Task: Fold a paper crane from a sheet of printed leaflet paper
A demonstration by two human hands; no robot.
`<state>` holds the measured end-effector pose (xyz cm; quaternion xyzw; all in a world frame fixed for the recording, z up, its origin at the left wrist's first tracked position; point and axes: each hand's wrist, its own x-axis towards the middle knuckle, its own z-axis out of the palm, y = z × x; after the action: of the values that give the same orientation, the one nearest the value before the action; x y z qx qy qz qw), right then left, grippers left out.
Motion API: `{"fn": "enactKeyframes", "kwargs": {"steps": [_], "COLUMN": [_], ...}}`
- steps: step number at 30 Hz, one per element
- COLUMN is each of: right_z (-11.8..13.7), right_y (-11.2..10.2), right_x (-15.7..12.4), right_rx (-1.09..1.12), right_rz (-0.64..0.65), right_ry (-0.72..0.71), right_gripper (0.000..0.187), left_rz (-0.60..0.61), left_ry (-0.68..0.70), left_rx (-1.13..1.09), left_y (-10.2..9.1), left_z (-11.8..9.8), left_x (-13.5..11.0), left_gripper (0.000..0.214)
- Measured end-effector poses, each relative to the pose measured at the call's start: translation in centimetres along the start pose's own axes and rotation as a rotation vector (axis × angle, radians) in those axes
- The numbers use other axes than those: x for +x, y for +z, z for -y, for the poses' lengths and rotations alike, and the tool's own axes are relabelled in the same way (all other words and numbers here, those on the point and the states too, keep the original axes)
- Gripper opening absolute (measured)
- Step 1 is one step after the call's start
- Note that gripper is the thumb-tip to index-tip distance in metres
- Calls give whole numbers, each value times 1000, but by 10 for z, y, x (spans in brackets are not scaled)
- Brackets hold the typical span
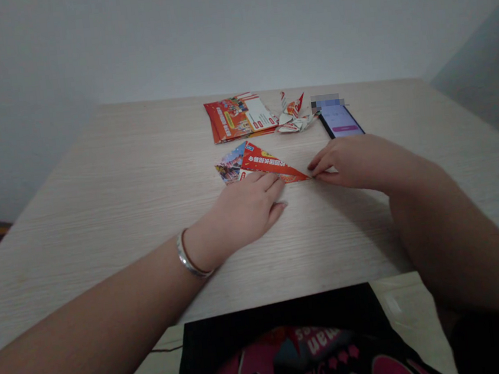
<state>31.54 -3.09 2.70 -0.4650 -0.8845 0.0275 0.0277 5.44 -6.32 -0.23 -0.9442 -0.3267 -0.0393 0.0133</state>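
A colourful printed sheet of folded paper (267,160) lies on the table, creased into a kite-like shape with a sharp tip at its right. My left hand (251,207) rests flat across its lower edge, fingers stretched out, hiding part of the print. At the pointed end, my right hand (354,161) pinches the tip between thumb and fingers. Just beyond the sheet sit folded paper figures (293,117), seemingly origami cranes, made of similar red and white paper.
Behind the folded sheet is a pile of red and white leaflets (233,120). A phone (339,119) with a lit screen lies just past my right hand. The pale wooden table (110,178) ends at a plain wall (233,34).
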Motion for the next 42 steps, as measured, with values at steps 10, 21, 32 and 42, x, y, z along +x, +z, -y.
{"fn": "enactKeyframes", "kwargs": {"steps": [10, 21, 32, 42], "right_z": [23, 20, 16, 12], "right_y": [5, 0, 9, 12], "right_x": [12, 9, 4, 2], "right_rx": [83, 109, 114, 94], "right_rz": [148, 192, 124, 84], "right_ry": [-186, -154, -172, -192], "right_gripper": [29, 29, 31, 27], "left_rz": [11, 199, 233, 230], "left_ry": [15, -109, -285, -411], "left_rx": [56, 96, 116, 278], "left_y": [1, -31, -35, -47], "left_z": [-1, -6, 12, 5], "left_x": [3, 0, -4, -15], "left_gripper": [56, 39, 34, 31]}}
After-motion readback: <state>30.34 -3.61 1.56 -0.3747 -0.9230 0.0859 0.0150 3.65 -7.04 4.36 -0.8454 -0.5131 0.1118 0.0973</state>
